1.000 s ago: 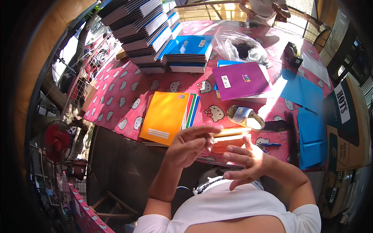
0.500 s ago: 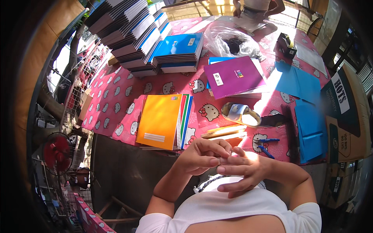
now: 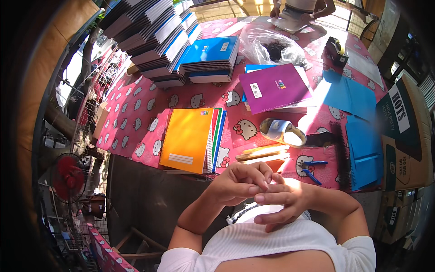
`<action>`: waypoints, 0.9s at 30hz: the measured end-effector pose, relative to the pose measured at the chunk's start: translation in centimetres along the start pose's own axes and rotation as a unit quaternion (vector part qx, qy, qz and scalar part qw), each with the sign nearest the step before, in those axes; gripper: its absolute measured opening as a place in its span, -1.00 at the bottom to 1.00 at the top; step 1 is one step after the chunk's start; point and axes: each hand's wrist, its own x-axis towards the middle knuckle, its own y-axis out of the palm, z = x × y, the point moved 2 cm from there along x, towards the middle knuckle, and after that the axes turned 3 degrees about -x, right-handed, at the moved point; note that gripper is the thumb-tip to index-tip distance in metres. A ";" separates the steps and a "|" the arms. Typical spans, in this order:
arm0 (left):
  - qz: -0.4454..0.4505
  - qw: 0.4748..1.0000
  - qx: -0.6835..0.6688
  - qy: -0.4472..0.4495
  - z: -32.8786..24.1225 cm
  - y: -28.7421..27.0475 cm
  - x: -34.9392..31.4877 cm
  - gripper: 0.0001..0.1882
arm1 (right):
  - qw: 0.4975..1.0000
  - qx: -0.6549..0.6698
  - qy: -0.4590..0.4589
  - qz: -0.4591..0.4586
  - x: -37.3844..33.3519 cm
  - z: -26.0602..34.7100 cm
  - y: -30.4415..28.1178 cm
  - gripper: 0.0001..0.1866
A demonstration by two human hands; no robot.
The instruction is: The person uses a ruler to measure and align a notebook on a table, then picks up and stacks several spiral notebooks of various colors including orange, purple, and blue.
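Note:
Both my hands meet in front of my body, just off the table's near edge. The fingers of my left hand [image 3: 236,183] are bent and pinched together at the fingertips of my right hand; whatever they hold, if anything, is too small to make out. My right hand [image 3: 287,198] keeps its fingers apart and half stretched toward the left one. Just beyond them lie a small stack of tan and orange pads [image 3: 263,155] and blue pliers [image 3: 312,171]. To the left, a yellow spiral notebook [image 3: 188,138] tops a pile with red, green and blue covers.
Tall stacks of spiral notebooks [image 3: 156,45] stand far left on the pink patterned tablecloth [image 3: 136,106]. Nearby are a purple notebook [image 3: 276,88], a slipper [image 3: 283,132], a plastic bag [image 3: 253,43], a tape dispenser [image 3: 336,52], blue covers [image 3: 362,145] and a carton [image 3: 403,136]. Another person [image 3: 301,9] works opposite.
My hands stay together in nearly the same place, with slight finger movement. Across the table, the other person's hands have shifted over a flat pale sheet. The whole view has moved a little.

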 end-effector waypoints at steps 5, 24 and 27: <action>0.006 1.000 0.004 0.020 0.2 -0.3 0.0 -0.81 | 1.000 -0.001 -0.003 -0.004 0.1 0.0 0.1 -0.52; -0.230 0.524 0.816 0.082 4.3 -6.2 1.2 -0.49 | 0.832 -0.438 0.332 0.081 -7.1 -19.4 -4.7 -0.51; -0.206 0.408 0.889 -0.020 7.2 -9.4 1.6 -0.45 | 0.805 -0.470 0.321 0.169 -8.1 -22.8 -3.1 -0.38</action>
